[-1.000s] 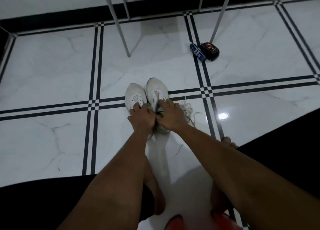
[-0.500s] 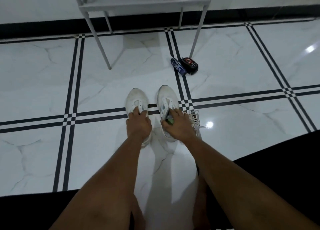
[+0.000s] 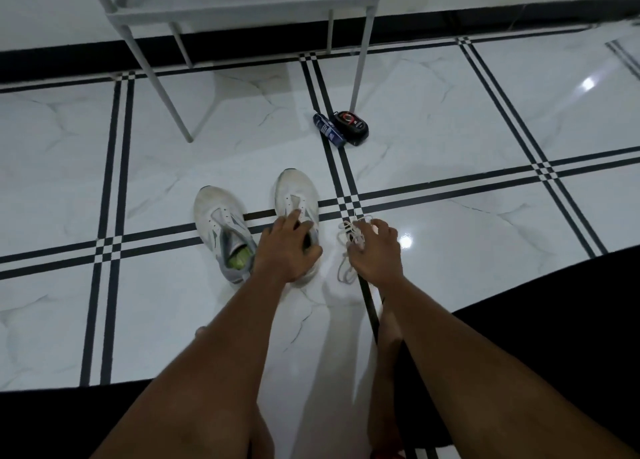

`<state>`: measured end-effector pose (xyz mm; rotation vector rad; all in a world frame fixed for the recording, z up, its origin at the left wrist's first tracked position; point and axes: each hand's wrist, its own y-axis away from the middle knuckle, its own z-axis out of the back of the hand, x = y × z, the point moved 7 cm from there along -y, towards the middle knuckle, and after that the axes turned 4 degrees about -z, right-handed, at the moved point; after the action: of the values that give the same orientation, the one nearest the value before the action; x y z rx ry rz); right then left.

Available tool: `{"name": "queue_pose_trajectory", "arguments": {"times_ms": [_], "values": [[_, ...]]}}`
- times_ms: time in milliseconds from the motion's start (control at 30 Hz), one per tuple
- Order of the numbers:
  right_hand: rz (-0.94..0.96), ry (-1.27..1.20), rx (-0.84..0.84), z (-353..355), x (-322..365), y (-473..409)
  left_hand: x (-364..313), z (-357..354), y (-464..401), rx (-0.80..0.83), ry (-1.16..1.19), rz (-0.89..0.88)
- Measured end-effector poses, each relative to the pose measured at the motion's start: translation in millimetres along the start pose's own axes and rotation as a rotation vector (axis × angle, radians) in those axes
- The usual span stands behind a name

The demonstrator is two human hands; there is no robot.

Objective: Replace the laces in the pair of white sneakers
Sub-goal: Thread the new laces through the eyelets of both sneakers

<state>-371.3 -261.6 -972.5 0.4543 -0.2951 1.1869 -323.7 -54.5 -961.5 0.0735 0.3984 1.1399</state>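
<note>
Both white sneakers (image 3: 242, 230) stand side by side on the glossy marble-look floor (image 3: 450, 250) with bare eyelets, so the old laces look already out and all the threading is still to do. The left hand (image 3: 284, 250) grips the right-side shoe at its collar (the padded grey lining shows on its twin). The right hand (image 3: 375, 250), fingers loosely curled, rests on the limp tangle of flat white laces (image 3: 348, 250) just beside; whether it pinches them I cannot tell.

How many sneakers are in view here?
2. The left sneaker lies untouched on the tiled floor; the right sneaker sits beside it under the left hand. None seems hidden.
</note>
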Motion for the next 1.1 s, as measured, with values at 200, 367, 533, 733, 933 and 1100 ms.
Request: {"name": "queue_pose_trajectory", "arguments": {"times_ms": [200,367,533,733,933,1100], "values": [[0.002,0.169,0.212,-32,-27,10,-19,11,-9,-0.140,-0.079,0.018],[-0.054,-0.029,0.047,-12,-25,-9,-74,6,-33,-0.097,-0.053,-0.145],[-0.023,-0.339,-0.055,19,-15,-44,-71,-3,-57,-0.088,0.321,-0.028],[-0.002,-0.455,-0.056,38,3,-57,-67,26,-77,-0.258,0.642,0.069],[-0.144,-0.252,0.165,41,2,-49,-66,61,-84,-0.122,0.500,0.054],[-0.001,-0.356,0.217,51,30,-57,-80,109,-79,0.027,0.767,0.002]]}}
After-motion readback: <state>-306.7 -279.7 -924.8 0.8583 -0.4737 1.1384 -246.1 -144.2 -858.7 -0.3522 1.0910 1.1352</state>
